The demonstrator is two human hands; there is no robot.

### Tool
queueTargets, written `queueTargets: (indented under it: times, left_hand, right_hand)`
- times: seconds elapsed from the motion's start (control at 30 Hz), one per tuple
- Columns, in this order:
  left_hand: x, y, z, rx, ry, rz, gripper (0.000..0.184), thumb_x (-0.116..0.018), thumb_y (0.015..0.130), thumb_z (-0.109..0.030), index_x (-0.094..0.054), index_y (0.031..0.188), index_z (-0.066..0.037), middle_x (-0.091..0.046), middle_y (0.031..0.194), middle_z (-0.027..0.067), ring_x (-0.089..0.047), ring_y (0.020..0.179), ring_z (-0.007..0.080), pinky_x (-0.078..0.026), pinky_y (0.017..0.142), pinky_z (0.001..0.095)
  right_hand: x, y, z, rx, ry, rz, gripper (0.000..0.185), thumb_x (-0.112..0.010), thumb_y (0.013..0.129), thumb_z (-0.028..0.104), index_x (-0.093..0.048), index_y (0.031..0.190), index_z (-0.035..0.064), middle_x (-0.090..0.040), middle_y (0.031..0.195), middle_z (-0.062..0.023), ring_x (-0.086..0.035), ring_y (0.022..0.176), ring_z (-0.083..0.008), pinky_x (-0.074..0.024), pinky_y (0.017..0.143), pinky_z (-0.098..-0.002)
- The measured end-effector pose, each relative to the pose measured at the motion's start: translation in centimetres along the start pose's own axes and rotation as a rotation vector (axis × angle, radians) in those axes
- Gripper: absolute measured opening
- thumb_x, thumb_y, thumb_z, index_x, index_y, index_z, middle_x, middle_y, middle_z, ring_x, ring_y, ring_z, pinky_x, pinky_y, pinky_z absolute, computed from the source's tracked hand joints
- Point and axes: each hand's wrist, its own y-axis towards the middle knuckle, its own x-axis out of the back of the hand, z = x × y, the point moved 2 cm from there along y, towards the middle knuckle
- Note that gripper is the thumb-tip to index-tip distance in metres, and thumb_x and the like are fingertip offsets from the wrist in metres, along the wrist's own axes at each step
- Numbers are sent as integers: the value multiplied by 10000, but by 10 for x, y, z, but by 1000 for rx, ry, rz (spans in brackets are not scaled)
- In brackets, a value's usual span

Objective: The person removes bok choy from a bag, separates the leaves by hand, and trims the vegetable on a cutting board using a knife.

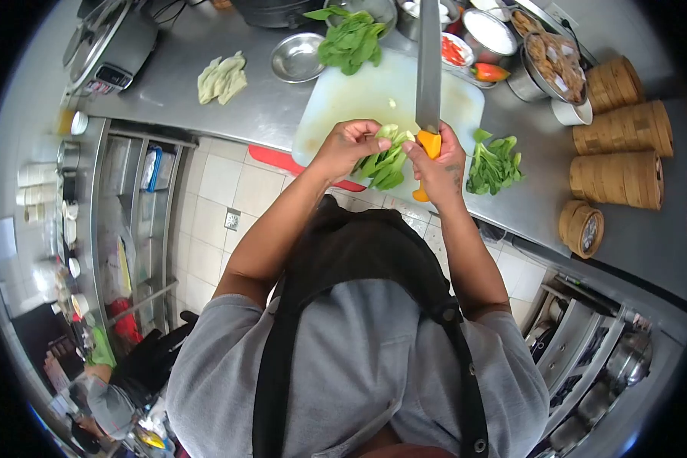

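Observation:
My left hand pinches the pale stem end of a small bok choy, whose green leaves hang down toward me. Beside it, my right hand is closed around the yellow handle of a knife. The broad blade points away from me, and the right thumb touches the bok choy's stem end. Both hands are over the near part of a white cutting board. A bunch of leafy greens lies at the board's far left corner, and another bunch rests on the counter to the right.
A metal bowl and a crumpled pale cloth sit left of the board. Bamboo steamers stand at the right. Behind the board are a red pepper and several filled bowls. A person is at the lower left.

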Motion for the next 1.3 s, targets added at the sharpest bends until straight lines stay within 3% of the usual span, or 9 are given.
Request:
queueTargets:
  times: [0.17,0.27,0.3,0.47,0.57,0.8,1.1,1.2,1.3]
  left_hand:
    - [-3,-17,2,65,-398,-230,166,-676,939,-81,-644,1089,-19,-686,962,17,-632,816,72,-527,749,249]
    - [-1,-26,2,76,-88,-221,296,-694,915,-61,-610,1195,-16,-682,1025,56,-674,804,134,-579,717,307]
    - [3,-25,6,80,-99,-247,312,-708,881,-16,-620,1180,2,-690,1001,66,-671,736,138,-583,652,308]
    - [24,-23,7,100,-113,-347,220,-677,900,-9,-658,1116,29,-710,958,76,-675,754,135,-578,675,294]
    - [30,-21,1,136,-180,-341,191,-672,913,-29,-675,1094,33,-710,923,58,-662,733,120,-559,649,283]
    - [26,-19,-2,123,-39,-222,211,-648,921,-1,-666,1128,39,-715,979,66,-671,823,117,-547,751,269]
    - [39,3,-4,-94,130,-563,229,-619,913,4,-660,1137,26,-692,991,34,-624,831,83,-514,760,256]
    - [52,30,-47,-182,405,-538,261,-605,897,22,-652,1154,25,-690,1002,43,-621,827,94,-505,755,258]
    - [50,79,-102,-249,564,-457,287,-627,873,18,-663,1158,33,-706,978,35,-629,837,107,-501,762,271]
  right_hand:
    - [-17,5,-13,-118,-107,-55,536,-754,844,77,-515,1311,-32,-666,953,-53,-621,862,-91,-525,760,-266]
    - [-23,4,-28,156,-304,-103,512,-701,907,171,-516,1352,-2,-682,932,-87,-661,844,-166,-532,743,-322]
    - [-21,1,-26,156,-459,-74,497,-677,924,202,-522,1359,19,-680,929,-99,-667,844,-202,-532,743,-343]
    - [4,-44,9,285,-1061,121,428,-586,980,307,-572,1364,117,-660,918,-141,-670,850,-324,-534,745,-409]
    - [15,-66,17,175,-1126,194,417,-603,974,298,-596,1350,118,-648,887,-136,-663,822,-323,-530,725,-422]
    - [33,-63,1,173,-1015,171,384,-597,982,275,-627,1321,96,-664,886,-141,-666,822,-326,-527,724,-422]
    - [65,-58,-1,122,-835,-12,413,-577,998,269,-605,1315,6,-704,1117,-187,-685,995,-332,-522,877,-376]
    - [81,-70,6,-61,-740,-99,448,-573,1007,295,-596,1323,-21,-689,1195,-205,-671,1092,-269,-488,955,-343]
    - [93,-84,5,-52,-649,-188,474,-584,1012,286,-571,1345,-51,-698,1158,-161,-608,1032,-154,-453,951,-292]
